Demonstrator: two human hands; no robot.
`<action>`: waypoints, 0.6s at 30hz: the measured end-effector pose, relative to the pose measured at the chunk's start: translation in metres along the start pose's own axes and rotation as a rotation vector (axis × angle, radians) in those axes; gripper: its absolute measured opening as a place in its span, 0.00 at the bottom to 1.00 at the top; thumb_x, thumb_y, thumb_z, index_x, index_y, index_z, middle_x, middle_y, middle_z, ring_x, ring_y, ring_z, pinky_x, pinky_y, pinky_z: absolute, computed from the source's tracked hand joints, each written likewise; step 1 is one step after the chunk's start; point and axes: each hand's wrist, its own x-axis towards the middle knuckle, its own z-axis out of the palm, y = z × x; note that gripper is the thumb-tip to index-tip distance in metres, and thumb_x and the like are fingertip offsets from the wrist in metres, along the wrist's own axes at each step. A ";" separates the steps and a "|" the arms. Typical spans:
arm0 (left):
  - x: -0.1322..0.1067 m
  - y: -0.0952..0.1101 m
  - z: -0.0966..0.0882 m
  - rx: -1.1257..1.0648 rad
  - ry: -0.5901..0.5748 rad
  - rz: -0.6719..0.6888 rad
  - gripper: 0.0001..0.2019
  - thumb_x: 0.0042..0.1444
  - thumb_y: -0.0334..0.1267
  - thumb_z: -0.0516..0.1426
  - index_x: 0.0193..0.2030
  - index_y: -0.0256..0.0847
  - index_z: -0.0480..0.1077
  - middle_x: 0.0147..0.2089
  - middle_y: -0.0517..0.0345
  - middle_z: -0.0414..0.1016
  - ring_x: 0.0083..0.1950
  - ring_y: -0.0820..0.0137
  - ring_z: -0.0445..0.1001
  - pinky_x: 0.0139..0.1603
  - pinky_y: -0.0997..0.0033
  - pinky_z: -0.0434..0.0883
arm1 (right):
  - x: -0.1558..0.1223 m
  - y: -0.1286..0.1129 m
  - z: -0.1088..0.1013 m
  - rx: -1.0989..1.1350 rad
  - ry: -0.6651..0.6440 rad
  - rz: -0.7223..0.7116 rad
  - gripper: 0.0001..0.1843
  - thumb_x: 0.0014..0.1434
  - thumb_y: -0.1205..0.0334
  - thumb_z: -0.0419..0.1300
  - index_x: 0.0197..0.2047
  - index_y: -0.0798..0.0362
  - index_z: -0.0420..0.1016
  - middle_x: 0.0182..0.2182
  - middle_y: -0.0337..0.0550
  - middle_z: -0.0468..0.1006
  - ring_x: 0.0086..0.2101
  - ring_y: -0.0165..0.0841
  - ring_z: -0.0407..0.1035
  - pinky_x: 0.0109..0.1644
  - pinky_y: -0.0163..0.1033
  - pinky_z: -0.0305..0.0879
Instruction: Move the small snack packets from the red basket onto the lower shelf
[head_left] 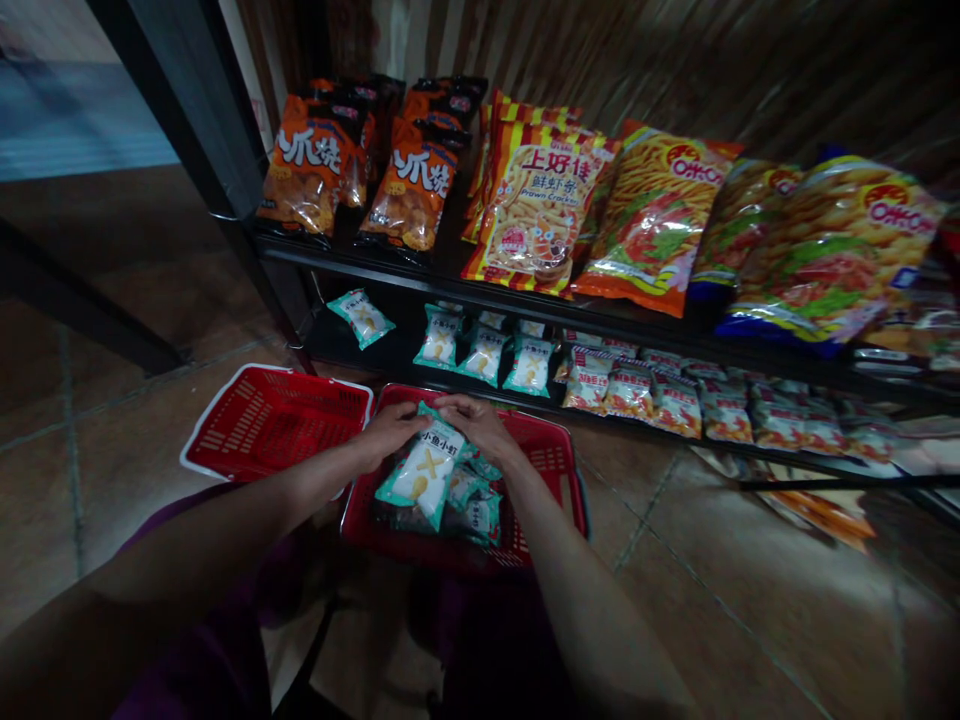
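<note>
Both my hands are at the top edge of a teal and white snack bag [426,468], held tilted over a red shopping basket [564,455]. The fingers of my left hand [394,432] pinch its upper left corner. My right hand [480,425] is closed at the upper right corner, with its fingertips partly hidden. Beneath the bag, several more teal snack bags [480,515] lie in the basket. On the lower shelf ahead, similar small teal bags [486,352] stand in rows, and a single one [361,318] leans farther left.
Left of the full basket sits another red basket [259,425] with a white rim. Orange chip bags [307,170], prawn cracker bags [544,210] and larger noodle-picture bags [656,220] line the upper shelf. Small white-red bags [675,400] fill the lower right. A black shelf post [202,130] rises at left.
</note>
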 end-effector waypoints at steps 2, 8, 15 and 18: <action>0.000 0.006 0.000 -0.034 0.018 -0.003 0.12 0.46 0.44 0.63 0.35 0.41 0.72 0.35 0.55 0.77 0.35 0.67 0.74 0.36 0.71 0.68 | -0.002 0.003 0.000 0.045 0.103 -0.004 0.20 0.45 0.48 0.67 0.40 0.49 0.79 0.35 0.38 0.80 0.36 0.31 0.71 0.43 0.37 0.64; 0.004 0.026 -0.009 -0.284 0.375 -0.013 0.12 0.48 0.41 0.61 0.37 0.42 0.63 0.35 0.61 0.72 0.31 0.76 0.70 0.30 0.77 0.65 | -0.013 0.006 0.004 0.253 0.311 0.143 0.26 0.46 0.39 0.64 0.42 0.47 0.76 0.39 0.40 0.79 0.39 0.35 0.73 0.42 0.40 0.70; 0.007 0.030 -0.018 -0.334 0.458 0.123 0.09 0.52 0.40 0.58 0.33 0.42 0.60 0.32 0.63 0.70 0.29 0.77 0.68 0.28 0.80 0.65 | -0.032 0.001 0.021 0.477 0.127 0.229 0.21 0.38 0.48 0.73 0.31 0.51 0.74 0.30 0.38 0.77 0.32 0.31 0.72 0.44 0.43 0.72; 0.010 0.029 -0.019 -0.349 0.466 0.121 0.10 0.50 0.40 0.59 0.33 0.42 0.60 0.31 0.64 0.68 0.28 0.78 0.67 0.28 0.78 0.67 | -0.033 0.001 0.029 0.482 0.122 0.231 0.19 0.35 0.53 0.75 0.27 0.52 0.72 0.25 0.33 0.73 0.28 0.26 0.68 0.42 0.39 0.71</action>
